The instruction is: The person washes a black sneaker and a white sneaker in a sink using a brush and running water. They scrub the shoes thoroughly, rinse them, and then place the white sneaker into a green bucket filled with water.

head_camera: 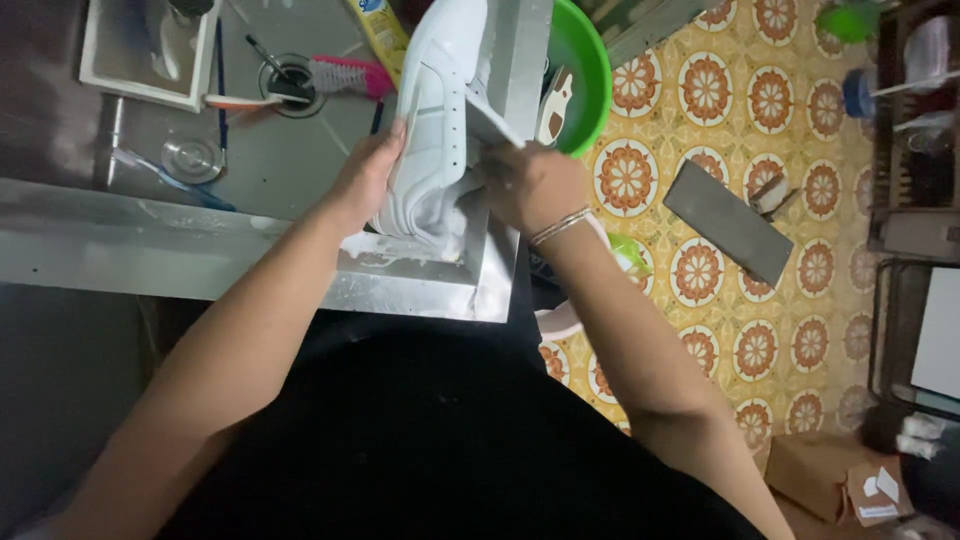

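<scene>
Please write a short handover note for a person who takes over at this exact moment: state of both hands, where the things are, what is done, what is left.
Left hand: grips the side of the white shoe, holding it on the metal sink edge.
Right hand: presses at the shoe's heel end; what its fingers hold is hidden.
Things: pink brush lies by the sink drain; green basin stands on the floor to the right.
Done: foam sits under the shoe's heel, so washing has begun.
Left: the foam is not yet rinsed off.
</scene>
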